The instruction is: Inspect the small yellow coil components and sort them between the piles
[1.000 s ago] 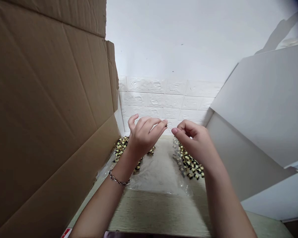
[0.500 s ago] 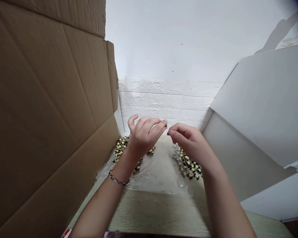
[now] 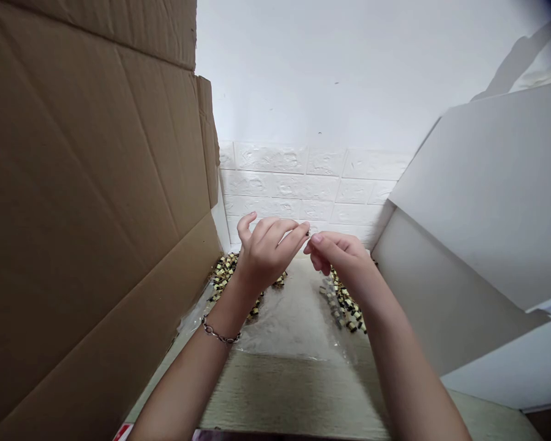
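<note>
My left hand (image 3: 269, 248) is raised over the plastic sheet, thumb and forefinger pinched on a small dark part with pins (image 3: 308, 232). It looks like one of the small yellow-and-black electronic components, possibly coils, though mostly covered by the fingers. Just right of it, my right hand (image 3: 342, 254) has thumb and forefinger pressed together beside the part; whatever they hold is hidden. Beyond and beside the left wrist lies a heap of these components (image 3: 223, 275). Another heap of components (image 3: 346, 303) lies under and left of the right wrist.
A clear plastic sheet (image 3: 294, 324) covers part of the pale wooden tabletop (image 3: 284, 392). A tall cardboard wall (image 3: 96, 184) rises on the left, a white panel (image 3: 482, 184) on the right. White brick-patterned wall (image 3: 280, 184) closes off the back.
My right hand has shifted slightly left and turned, its thumb now up against the part at my left fingertips. My left hand has stayed nearly still.
</note>
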Demonstrator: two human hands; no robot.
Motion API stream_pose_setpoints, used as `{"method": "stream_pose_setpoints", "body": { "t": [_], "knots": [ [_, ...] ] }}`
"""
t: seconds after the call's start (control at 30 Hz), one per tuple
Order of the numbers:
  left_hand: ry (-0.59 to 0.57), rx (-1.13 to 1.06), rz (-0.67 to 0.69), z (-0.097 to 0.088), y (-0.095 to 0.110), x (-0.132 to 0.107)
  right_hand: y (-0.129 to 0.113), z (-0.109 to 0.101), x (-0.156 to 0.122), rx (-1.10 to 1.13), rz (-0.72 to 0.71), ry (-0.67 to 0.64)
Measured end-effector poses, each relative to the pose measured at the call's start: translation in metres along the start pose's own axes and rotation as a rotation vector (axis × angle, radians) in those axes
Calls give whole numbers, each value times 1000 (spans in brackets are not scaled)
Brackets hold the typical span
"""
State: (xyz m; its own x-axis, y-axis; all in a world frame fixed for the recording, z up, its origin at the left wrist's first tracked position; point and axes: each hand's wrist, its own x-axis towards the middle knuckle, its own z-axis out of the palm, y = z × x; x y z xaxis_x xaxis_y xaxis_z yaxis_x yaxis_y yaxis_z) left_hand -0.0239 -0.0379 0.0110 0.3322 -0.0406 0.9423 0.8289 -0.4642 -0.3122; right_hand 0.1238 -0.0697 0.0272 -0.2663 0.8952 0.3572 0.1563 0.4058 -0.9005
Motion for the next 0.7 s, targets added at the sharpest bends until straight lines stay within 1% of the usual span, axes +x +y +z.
{"method": "stream_pose_setpoints", "body": {
  "t": [0.23,0.43,0.53,0.7],
  "knots": [
    [1,20,44,0,2,0,1,1,1,-49,-1,15],
    [-5,40,69,2,3,-2,3,2,1,-188,41,119],
    [-16,52,78,3,4,-2,6,2,1,-263,39,165],
    [-29,57,81,4,4,-3,11,1,3,-273,46,184]
  ]
}}
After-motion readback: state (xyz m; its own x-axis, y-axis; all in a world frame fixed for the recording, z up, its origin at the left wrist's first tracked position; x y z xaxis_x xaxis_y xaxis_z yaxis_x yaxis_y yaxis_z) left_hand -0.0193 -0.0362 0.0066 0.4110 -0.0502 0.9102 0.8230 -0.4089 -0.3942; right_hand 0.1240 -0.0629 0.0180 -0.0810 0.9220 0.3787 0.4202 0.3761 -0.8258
